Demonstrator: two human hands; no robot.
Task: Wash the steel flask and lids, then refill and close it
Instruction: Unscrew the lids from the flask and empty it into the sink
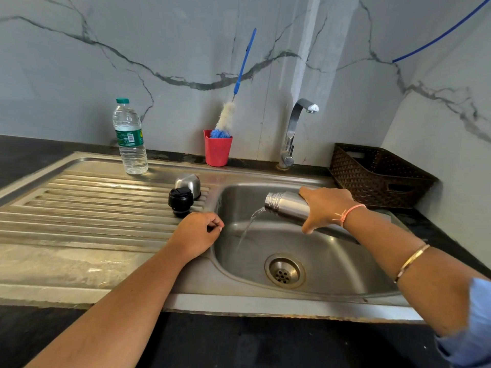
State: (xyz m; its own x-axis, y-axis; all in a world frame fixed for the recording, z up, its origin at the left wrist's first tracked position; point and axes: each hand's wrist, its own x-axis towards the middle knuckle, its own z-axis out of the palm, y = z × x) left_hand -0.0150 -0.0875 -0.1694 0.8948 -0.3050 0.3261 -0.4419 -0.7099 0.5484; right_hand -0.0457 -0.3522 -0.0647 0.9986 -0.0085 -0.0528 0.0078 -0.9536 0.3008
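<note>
My right hand [325, 208] grips the steel flask [287, 207] around its body and holds it tipped on its side over the sink basin [345, 261], mouth to the left. Water streams from the mouth down into the basin. On the ribbed drainboard [93, 208] stand the black inner lid [180, 201] and, just behind it, the steel cap [189, 182]. My left hand [198, 233] rests on the sink's edge beside the black lid, fingers curled, holding nothing.
A plastic water bottle [130, 138] stands at the back of the drainboard. A red cup [217, 151] holds a blue-handled bottle brush [227, 116]. The tap [292, 134] rises behind the basin, its spout dry. A brown woven basket [377, 176] sits at the right.
</note>
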